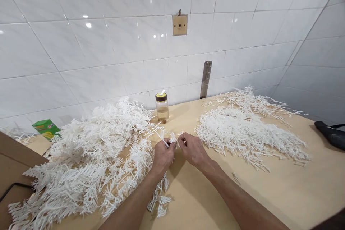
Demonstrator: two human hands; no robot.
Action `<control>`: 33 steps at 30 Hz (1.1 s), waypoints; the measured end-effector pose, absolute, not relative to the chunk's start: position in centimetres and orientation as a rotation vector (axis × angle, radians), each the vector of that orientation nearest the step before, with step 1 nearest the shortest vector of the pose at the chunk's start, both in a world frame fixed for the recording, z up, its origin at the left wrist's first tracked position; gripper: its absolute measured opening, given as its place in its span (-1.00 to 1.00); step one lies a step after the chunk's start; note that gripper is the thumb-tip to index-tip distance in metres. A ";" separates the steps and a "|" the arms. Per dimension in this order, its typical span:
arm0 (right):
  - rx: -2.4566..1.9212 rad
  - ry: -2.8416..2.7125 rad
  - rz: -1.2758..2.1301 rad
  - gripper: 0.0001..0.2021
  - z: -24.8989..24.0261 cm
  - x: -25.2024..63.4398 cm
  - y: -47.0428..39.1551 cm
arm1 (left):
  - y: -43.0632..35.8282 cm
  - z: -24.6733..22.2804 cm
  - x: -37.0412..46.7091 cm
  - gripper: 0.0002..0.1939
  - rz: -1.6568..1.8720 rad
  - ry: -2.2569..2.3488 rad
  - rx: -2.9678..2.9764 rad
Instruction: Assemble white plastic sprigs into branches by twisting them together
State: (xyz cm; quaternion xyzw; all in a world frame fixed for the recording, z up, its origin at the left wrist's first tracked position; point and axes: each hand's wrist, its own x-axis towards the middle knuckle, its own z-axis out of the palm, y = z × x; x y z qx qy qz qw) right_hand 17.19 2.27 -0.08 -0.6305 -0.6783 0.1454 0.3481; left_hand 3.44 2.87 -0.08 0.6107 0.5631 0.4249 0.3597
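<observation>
My left hand (164, 153) is closed on a white branching sprig (160, 133), which looks like a piece of artificial coral or twig. Close beside it, my right hand (192, 147) pinches at the same sprig's end, thumb and forefinger together. The exact spot between the right fingertips is too small to make out. To the left spreads a large heap of similar white sprigs (88, 151), reaching under my left forearm. Another pile of white sprigs (242, 133) lies to the right, past my right hand.
A clear jar (162, 112) with a dark lid and pale liquid stands behind my hands. A green box (47, 129) sits at the far left by a brown carton (18, 165). One black object (330, 134) lies at the right. A metal strip (206, 79) leans on the tiled wall.
</observation>
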 end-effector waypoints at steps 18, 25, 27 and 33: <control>-1.824 -1.248 -0.013 -0.80 1.4 26.0 2.8 | 3.9 -1.7 2.9 -0.62 1.195 1.026 1.073; -1.587 -1.485 0.538 -0.72 1.9 21.8 1.5 | 3.4 -1.5 3.3 -0.62 1.222 0.964 1.091; -1.518 -1.535 0.835 -0.66 1.6 19.8 1.1 | 3.3 -1.4 3.4 -0.66 1.241 0.978 1.135; -1.429 -1.450 1.088 -0.67 0.5 18.1 1.2 | 3.0 -1.4 3.8 -0.88 1.276 1.138 1.392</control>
